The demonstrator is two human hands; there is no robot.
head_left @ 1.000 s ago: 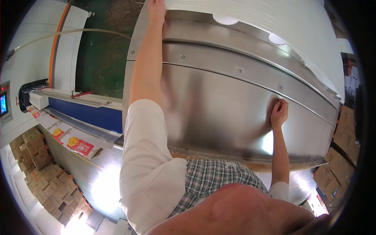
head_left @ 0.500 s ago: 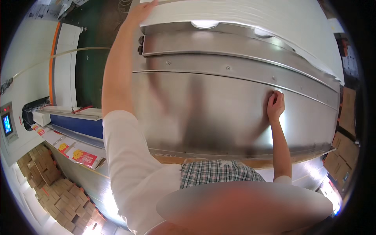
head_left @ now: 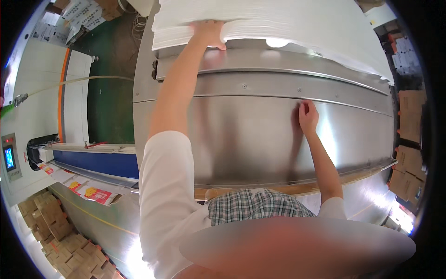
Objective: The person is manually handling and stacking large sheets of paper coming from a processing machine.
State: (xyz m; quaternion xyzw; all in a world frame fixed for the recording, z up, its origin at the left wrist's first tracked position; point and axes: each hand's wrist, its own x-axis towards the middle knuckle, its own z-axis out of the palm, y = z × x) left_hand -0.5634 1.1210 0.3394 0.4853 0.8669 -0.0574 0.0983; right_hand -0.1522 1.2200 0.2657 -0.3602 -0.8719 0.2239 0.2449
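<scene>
A thick stack of thin white sheets [head_left: 288, 19] lies at the far side of a stainless-steel machine top [head_left: 251, 135]. My left hand [head_left: 209, 33] reaches to the stack's near edge. Its fingers go in between the layers and their tips are hidden, while the thumb sits lower, by the bottom edge, so the hand grips a portion of the sheets. On the bare steel to the right, my right hand [head_left: 307, 116] rests with curled fingers just below a seam. Nothing shows in it.
At left, a white machine with a small control screen [head_left: 9, 157] stands beside a blue conveyor belt [head_left: 93, 161]. Printed red-and-white packs [head_left: 95, 193] lie along it. Cardboard boxes are piled lower left [head_left: 76, 251] and at the right [head_left: 411, 114].
My left hand has moved right along the stack's edge and worked its fingers in between the sheets. The right hand stays curled on the steel. The whole view has shifted somewhat.
</scene>
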